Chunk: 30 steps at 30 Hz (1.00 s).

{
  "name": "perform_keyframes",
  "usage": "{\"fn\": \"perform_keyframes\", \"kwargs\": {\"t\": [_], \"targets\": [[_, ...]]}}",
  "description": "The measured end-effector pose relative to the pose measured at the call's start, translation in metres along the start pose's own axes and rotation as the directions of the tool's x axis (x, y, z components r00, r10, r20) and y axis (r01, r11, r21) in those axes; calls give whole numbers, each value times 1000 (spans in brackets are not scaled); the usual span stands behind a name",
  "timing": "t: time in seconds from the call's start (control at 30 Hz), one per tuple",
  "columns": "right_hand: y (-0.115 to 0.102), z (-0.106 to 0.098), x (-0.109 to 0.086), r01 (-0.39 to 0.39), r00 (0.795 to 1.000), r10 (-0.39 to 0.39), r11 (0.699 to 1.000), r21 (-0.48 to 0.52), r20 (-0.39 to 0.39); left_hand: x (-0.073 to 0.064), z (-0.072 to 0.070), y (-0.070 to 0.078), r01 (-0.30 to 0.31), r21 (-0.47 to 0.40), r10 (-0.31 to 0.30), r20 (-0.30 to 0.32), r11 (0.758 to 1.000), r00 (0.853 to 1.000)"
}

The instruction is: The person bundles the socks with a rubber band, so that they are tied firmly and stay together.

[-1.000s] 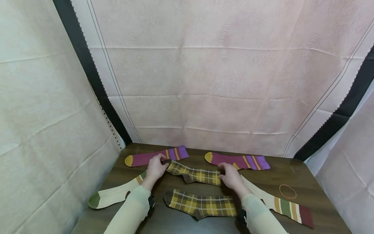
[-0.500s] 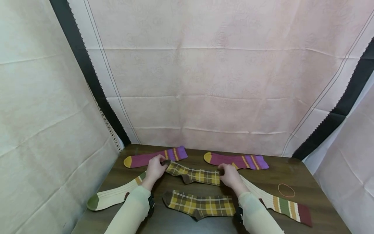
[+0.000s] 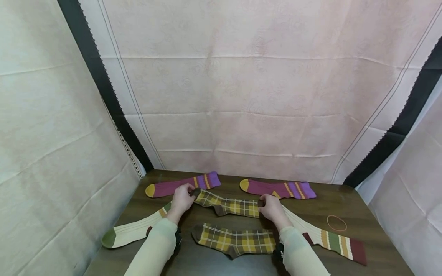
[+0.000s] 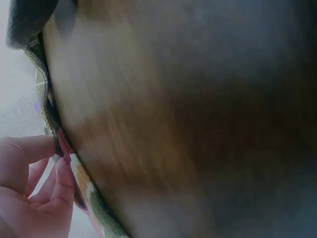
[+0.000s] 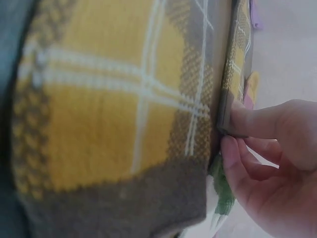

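A yellow-and-brown plaid sock (image 3: 238, 206) lies stretched between my two hands in the head view. My left hand (image 3: 182, 199) pinches its dark toe end between thumb and fingers, as the left wrist view shows. At the opposite end my right hand (image 3: 272, 209) pinches the dark cuff, its thumb (image 5: 252, 121) on top of the fabric. Nearer to me lies a matching plaid sock (image 3: 238, 241), flat and apart from both hands. Cream socks lie partly hidden by my hands: one with a green toe (image 3: 134, 230) on the left, one with a striped cuff (image 3: 340, 244) on the right.
Along the back of the dark wooden table (image 3: 376, 234) lie two purple socks with yellow toes, one on the left (image 3: 176, 186) and one on the right (image 3: 269, 188). A thin rubber band (image 3: 336, 223) rests at the right. Pale cloth walls (image 3: 221, 134) rise around the table.
The head view has shifted slightly, so the table and socks appear a little further left. Both hands keep their hold on the plaid sock.
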State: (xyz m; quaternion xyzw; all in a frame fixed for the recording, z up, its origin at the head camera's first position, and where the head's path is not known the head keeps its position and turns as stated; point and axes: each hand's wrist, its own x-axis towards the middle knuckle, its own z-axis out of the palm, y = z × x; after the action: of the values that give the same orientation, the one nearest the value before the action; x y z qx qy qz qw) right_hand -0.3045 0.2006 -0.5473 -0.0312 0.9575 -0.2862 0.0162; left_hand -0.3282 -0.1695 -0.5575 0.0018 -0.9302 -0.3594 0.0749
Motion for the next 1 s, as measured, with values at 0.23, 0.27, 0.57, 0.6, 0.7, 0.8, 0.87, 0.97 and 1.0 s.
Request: {"fn": "perform_keyframes", "kwargs": {"t": [0.23,0.27,0.57,0.6,0.7,0.8,0.87,0.97,1.0], "targets": [[-3,1,-4,-20,1000,20,999,-25,-6,2,2,1,10,13,-10,2,1000,1000],[-4,1,-5,-24,1000,24,999,-28,-3,2,2,1,12,13,-12,3,1000,1000],[0,4,-6,-32,999,32,999,1,-18,0,1,-2,30,-26,-30,-2,999,1000],[0,3,-6,-33,999,33,999,5,-22,0,1,-3,32,-25,-32,-2,999,999],[1,2,-7,-41,999,41,999,17,-25,0,1,-4,35,-13,-35,-3,999,999],[0,1,-7,-44,999,44,999,22,-23,1,1,-4,44,-6,-44,-2,999,999],[1,1,-7,-50,999,50,998,27,-18,2,0,-5,46,-2,-46,3,999,999],[3,3,-7,-59,998,59,998,33,-9,3,0,-7,55,-6,-55,14,998,998],[4,3,-6,-60,998,61,998,35,-9,4,0,-7,58,-9,-58,18,998,998]]}}
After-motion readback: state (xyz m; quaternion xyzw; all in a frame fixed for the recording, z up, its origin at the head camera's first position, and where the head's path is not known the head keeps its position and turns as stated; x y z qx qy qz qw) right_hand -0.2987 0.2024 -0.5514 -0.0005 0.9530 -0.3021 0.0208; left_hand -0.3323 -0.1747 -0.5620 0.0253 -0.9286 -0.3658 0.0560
